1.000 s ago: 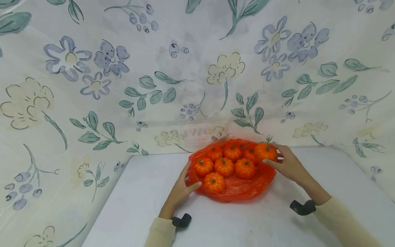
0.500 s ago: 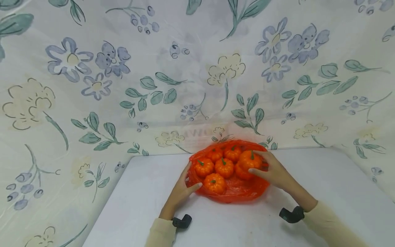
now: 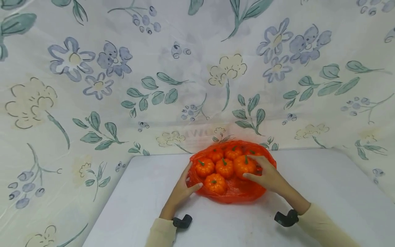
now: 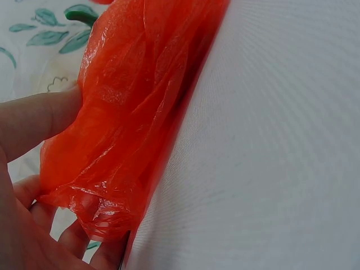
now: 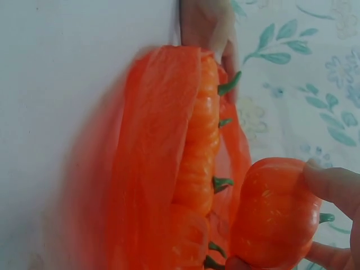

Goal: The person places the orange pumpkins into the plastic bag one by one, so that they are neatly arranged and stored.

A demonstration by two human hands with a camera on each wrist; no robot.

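From the head view, an orange plastic bag (image 3: pixel 234 192) lies open on a white table (image 3: pixel 308 192) near its far edge, just in front of a hanging sheet (image 3: pixel 123 68) printed with flowers and leaves. Several small orange pumpkins (image 3: pixel 224 167) with green stems sit together in the bag. The left hand (image 3: pixel 182 190) rests at the bag's left edge, thumb pointing toward the front pumpkin and fingers up along the plastic. The right hand (image 3: pixel 268 175) reaches over the bag's right side with its fingers curled round one pumpkin (image 3: pixel 244 165), which sits among the others, touching its neighbours. Both sleeves are cream, and a dark strap piece shows at each wrist. The left wrist view shows what the head view cannot: the crinkled edge of the bag (image 4: pixel 129 124) is gathered against the left hand (image 4: pixel 22 185), with the thumb pressed on one face of the plastic and the fingers curled under the fold, so this hand grips the bag. The table (image 4: pixel 270 140) fills the rest of that view, and no pumpkin bodies are visible there, only one green stem at the top. The right wrist view looks along the bag (image 5: pixel 152 169) edge-on, with a row of pumpkins (image 5: pixel 197 157) inside it, and shows the held pumpkin (image 5: pixel 275 214) pinched between the fingers of the right hand (image 5: pixel 337 208), close beside the row; whether it touches them cannot be told here. The left hand's fingers (image 5: pixel 205 25) show at the far end of the bag.
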